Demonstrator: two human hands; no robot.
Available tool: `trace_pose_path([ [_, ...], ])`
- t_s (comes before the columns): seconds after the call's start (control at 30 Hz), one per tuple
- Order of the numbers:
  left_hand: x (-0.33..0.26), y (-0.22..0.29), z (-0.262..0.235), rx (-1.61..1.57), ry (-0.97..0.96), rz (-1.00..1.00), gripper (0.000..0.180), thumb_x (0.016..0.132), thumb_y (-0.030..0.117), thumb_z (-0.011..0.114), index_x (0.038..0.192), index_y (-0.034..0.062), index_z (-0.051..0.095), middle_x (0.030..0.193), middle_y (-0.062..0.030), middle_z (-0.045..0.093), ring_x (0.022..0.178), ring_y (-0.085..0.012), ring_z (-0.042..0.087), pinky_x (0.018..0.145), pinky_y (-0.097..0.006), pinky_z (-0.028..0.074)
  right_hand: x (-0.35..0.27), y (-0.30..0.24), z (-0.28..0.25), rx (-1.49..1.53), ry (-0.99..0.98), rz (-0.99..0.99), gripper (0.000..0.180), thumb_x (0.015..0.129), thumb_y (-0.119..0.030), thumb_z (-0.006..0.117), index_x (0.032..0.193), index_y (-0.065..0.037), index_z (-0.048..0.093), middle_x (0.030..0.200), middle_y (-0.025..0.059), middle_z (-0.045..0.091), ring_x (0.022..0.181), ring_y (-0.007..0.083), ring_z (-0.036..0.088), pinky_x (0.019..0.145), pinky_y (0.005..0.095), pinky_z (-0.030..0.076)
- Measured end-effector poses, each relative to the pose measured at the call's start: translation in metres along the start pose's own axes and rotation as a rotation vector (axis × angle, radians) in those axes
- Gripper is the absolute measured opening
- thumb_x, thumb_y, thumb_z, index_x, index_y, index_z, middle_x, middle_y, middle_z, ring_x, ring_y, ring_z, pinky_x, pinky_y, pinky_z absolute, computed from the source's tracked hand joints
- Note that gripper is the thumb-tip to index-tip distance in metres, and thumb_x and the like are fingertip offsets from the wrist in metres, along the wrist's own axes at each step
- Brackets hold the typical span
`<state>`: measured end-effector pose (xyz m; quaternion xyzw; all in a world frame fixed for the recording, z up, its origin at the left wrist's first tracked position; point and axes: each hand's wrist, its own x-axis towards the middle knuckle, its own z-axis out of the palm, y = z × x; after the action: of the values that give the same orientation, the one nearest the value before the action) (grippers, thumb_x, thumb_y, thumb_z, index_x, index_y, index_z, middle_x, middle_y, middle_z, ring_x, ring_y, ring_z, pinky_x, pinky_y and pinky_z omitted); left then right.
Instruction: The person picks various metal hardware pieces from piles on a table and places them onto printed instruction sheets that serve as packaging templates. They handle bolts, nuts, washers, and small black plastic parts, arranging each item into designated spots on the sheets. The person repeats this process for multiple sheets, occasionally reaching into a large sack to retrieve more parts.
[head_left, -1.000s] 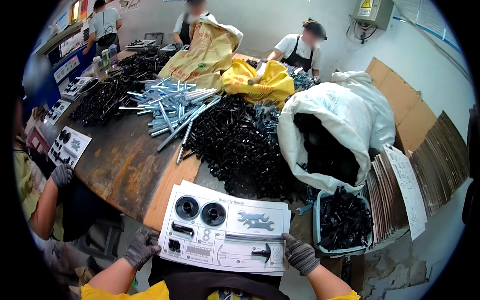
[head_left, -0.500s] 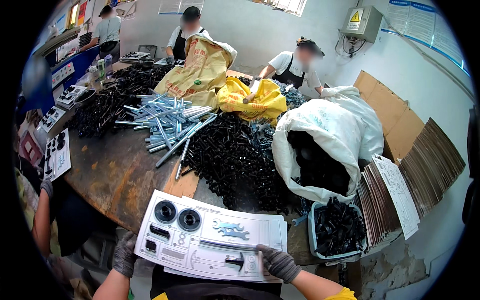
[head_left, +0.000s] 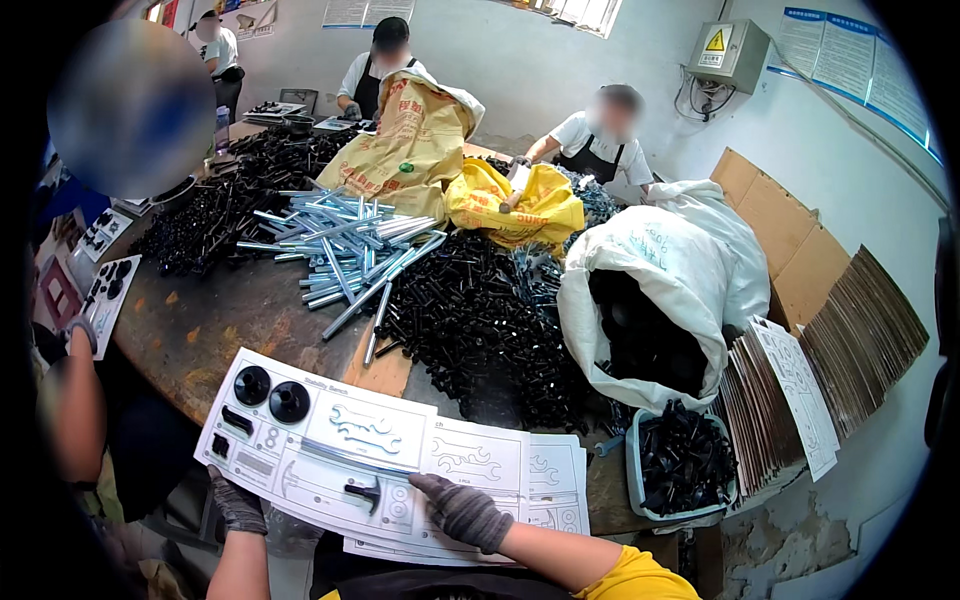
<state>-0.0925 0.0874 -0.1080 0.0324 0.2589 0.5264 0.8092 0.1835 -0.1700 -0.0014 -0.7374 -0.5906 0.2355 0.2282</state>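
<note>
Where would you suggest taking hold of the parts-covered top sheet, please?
Probably at the left and right edges, coming from the near side in a flat pinch: the sheet is broad and thin, and black discs and wrenches occupy its face, leaving mostly the margins free.

Open lane to the left, tight going ahead and right!
From here I see bare tabletop [head_left: 185, 325] beyond the loaded card [head_left: 300, 478], room for the left hand [head_left: 238, 504] to pass, bounded by a co-worker's forearm [head_left: 86, 400] and the silver tubes [head_left: 345, 250]. Ahead of the right hand [head_left: 464, 512], past loose sheets [head_left: 480, 436], the black heap [head_left: 470, 325] blocks; the white sack [head_left: 650, 245] and full bin [head_left: 632, 468] shut off the right.
</note>
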Motion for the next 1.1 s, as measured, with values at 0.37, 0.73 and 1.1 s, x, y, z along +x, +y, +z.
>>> trace_pose_path([
  [0.37, -0.045, -0.046, 0.058, 0.151, -0.105, 0.007, 0.062, 0.085, 0.049, 0.033, 0.134, 0.0112, 0.029, 0.137, -0.0128, 0.031, 0.121, -0.0332, 0.034, 0.100, -0.048, 0.028, 0.096, -0.009, 0.077, -0.110, -0.096, -0.245, 0.047, 0.082, -0.011, 0.045, 0.126, -0.003, 0.035, 0.117, 0.0189, 0.048, 0.103, 0.0306, 0.051, 0.089, 0.0344, 0.040],
  [0.73, 0.053, -0.010, 0.002, 0.110, 0.200, 0.550, 0.026, 0.085, 0.012, 0.044, 0.108, 0.0026, 0.049, 0.102, -0.0139, 0.056, 0.088, -0.0265, 0.057, 0.078, -0.040, 0.048, 0.080, -0.053, -0.006, -0.079, -0.023, -0.243, 0.040, 0.080, -0.018, 0.054, 0.118, -0.010, 0.046, 0.109, 0.0160, 0.056, 0.089, 0.0327, 0.058, 0.078, 0.0374, 0.048],
  [1.1, 0.118, 0.054, -0.012, 0.403, 0.390, 0.720, 0.018, 0.081, 0.010, 0.049, 0.097, 0.0016, 0.052, 0.089, -0.0124, 0.057, 0.077, -0.0238, 0.056, 0.070, -0.038, 0.048, -0.059, 0.021, -0.059, -0.080, 0.181, 0.012, 0.033, 0.076, -0.020, 0.060, 0.107, -0.010, 0.053, 0.100, 0.0121, 0.059, 0.075, 0.0296, 0.061, 0.065, 0.0360, 0.051],
])
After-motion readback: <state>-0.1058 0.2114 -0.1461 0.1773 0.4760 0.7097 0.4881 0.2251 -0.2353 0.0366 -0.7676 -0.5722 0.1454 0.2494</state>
